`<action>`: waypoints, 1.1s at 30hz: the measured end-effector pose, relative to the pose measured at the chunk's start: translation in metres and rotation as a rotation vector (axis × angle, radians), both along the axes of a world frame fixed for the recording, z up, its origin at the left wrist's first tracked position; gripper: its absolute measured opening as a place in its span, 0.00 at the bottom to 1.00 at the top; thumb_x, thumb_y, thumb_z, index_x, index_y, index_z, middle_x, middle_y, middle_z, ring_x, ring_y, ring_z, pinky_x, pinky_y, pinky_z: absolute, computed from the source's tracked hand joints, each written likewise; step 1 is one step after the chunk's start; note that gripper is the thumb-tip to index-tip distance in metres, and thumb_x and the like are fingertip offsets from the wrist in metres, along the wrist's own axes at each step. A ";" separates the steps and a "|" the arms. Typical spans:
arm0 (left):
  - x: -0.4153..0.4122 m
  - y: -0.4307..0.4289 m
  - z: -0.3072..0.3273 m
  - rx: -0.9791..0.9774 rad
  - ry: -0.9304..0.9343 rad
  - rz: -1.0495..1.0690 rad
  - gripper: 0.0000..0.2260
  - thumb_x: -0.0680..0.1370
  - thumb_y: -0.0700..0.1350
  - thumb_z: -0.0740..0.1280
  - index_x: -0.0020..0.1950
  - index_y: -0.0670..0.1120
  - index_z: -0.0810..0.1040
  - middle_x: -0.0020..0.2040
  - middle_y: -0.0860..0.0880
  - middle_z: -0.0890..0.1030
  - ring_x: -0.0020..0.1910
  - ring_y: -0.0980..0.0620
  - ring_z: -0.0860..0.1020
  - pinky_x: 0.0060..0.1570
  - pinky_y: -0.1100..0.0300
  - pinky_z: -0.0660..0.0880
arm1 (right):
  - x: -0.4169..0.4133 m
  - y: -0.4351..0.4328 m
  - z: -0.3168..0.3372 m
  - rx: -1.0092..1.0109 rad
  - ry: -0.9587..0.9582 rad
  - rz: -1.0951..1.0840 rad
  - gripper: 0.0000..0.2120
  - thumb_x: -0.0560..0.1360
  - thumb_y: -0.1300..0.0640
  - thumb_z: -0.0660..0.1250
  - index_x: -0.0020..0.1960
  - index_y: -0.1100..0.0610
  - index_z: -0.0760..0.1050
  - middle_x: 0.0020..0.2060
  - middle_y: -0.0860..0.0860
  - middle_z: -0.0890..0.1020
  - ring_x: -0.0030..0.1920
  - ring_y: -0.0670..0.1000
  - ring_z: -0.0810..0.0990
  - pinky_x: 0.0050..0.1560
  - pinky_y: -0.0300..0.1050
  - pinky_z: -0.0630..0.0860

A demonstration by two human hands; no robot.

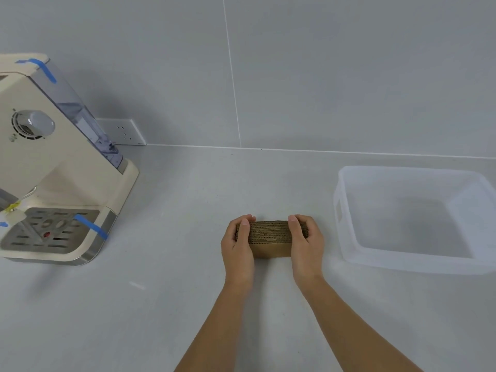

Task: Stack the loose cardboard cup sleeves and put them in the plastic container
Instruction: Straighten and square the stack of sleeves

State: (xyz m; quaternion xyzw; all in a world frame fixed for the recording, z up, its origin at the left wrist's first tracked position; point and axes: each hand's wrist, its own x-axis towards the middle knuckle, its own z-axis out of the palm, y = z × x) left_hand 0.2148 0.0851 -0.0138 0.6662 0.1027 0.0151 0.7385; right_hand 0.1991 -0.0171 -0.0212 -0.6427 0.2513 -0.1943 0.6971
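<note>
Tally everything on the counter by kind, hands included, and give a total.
Hands: 2, left hand and right hand
Stack of cardboard sleeves: 1, held between both hands
Plastic container: 1, nothing visible inside
Coffee machine: 1
Total: 5

Two hands hold a stack of brown sleeves (270, 235) on the grey desk (174, 304). The left hand (237, 244) presses one end, the right hand (306, 241) the other. A clear box (346, 237) sits near, on the right. A coffee machine (53, 167) stands far left.
</note>
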 end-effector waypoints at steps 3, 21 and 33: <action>0.001 0.000 0.003 0.007 0.008 -0.013 0.11 0.80 0.45 0.58 0.43 0.51 0.80 0.44 0.54 0.81 0.39 0.69 0.76 0.35 0.77 0.70 | 0.001 0.003 0.003 0.032 -0.011 -0.011 0.08 0.75 0.53 0.63 0.38 0.52 0.74 0.34 0.44 0.77 0.37 0.43 0.74 0.37 0.30 0.71; -0.011 0.004 -0.007 0.051 -0.022 -0.034 0.10 0.79 0.45 0.59 0.41 0.49 0.76 0.38 0.55 0.77 0.37 0.63 0.75 0.37 0.73 0.70 | -0.013 -0.003 -0.009 -0.038 -0.073 0.078 0.12 0.76 0.53 0.62 0.34 0.48 0.72 0.28 0.37 0.75 0.31 0.38 0.71 0.34 0.27 0.67; 0.001 0.069 -0.003 0.223 -0.060 -0.659 0.27 0.62 0.45 0.77 0.59 0.55 0.74 0.53 0.58 0.81 0.55 0.56 0.78 0.52 0.66 0.74 | -0.012 -0.006 -0.008 -0.053 -0.041 0.111 0.12 0.77 0.54 0.61 0.35 0.49 0.71 0.27 0.36 0.74 0.31 0.36 0.69 0.35 0.26 0.67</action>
